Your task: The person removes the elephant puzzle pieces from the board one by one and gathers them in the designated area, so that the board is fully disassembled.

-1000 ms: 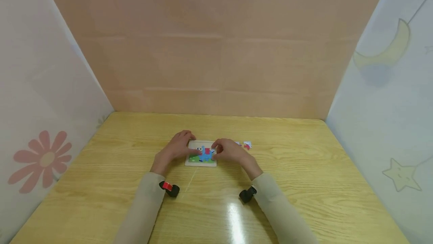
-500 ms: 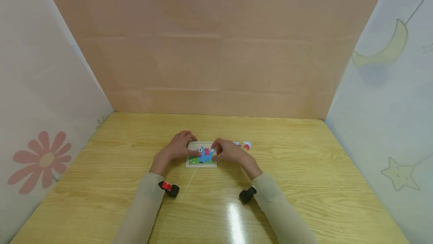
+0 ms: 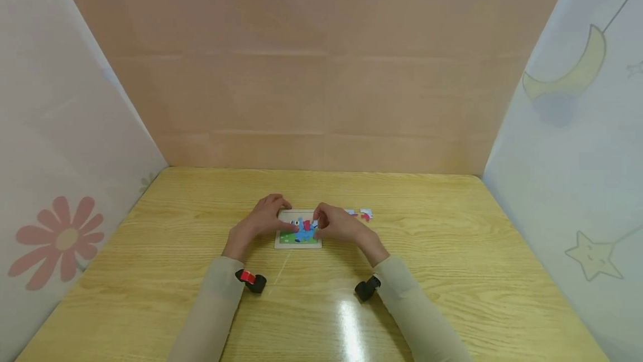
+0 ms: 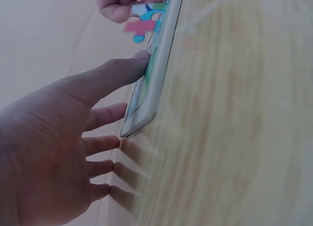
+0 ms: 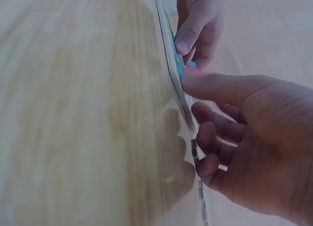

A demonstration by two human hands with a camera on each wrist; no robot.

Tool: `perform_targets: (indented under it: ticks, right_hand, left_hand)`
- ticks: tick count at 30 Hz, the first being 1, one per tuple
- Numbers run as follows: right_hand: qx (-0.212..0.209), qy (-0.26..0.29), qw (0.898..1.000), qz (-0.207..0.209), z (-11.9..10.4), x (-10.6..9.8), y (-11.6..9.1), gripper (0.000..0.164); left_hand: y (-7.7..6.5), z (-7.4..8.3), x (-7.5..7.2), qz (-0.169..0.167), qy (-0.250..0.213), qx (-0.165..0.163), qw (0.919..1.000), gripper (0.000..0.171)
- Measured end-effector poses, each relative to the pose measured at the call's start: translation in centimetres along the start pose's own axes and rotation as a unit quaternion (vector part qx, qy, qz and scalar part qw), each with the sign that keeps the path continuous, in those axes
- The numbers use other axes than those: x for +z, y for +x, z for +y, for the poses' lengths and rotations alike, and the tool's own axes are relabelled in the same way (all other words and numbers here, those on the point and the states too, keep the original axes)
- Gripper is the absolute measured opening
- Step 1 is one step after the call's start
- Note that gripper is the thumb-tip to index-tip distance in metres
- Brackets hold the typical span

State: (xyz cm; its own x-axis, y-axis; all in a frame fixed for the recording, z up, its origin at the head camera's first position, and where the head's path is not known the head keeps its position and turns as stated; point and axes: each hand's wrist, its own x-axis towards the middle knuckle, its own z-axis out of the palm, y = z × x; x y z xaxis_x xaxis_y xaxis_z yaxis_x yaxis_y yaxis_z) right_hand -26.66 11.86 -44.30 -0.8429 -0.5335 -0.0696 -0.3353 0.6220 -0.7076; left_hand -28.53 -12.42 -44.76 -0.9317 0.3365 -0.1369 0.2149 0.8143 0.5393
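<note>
A small jigsaw puzzle board (image 3: 297,246) with a pale frame lies on the table, showing a blue animal figure on green. My left hand (image 3: 260,220) is at its left side; the thumb presses on the picture while the other fingers reach straight along the frame's edge and the tabletop. My right hand (image 3: 342,223) pinches a red and blue puzzle piece (image 4: 140,26) between thumb and fingers at the board's right side. In the left wrist view that piece stands tilted up from the picture. My right fingers partly cover it in the head view.
Loose puzzle pieces (image 3: 366,214) lie just beyond my right hand, partly hidden by it. The wooden table (image 3: 432,261) runs back to a brown papered wall (image 3: 321,100), with pale decorated walls on both sides.
Both hands stay almost where they were. The board has shifted very slightly, and my right fingers have moved a little at its right edge.
</note>
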Motion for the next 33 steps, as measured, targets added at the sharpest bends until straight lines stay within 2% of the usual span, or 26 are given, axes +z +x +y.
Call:
perform_targets:
  ticks: [13, 22, 33]
  right_hand:
    - [-0.038, -0.027, 0.999, 0.027, -0.2, -0.1, 0.5, 0.01]
    - [-0.036, -0.014, 0.998, 0.041, 0.0, -0.2, 0.2, 0.009]
    - [-0.016, -0.01, 0.998, 0.053, 0.2, -1.3, -0.6, 0.012]
  left_hand:
    - [0.0, -0.4, 0.0, 0.004, 0.0, 0.001, 1.0, 0.069]
    - [0.1, -0.4, -0.1, 0.003, 0.004, 0.005, 1.0, 0.068]
    - [-0.1, -0.1, -0.1, 0.002, 0.011, 0.015, 0.9998, 0.069]
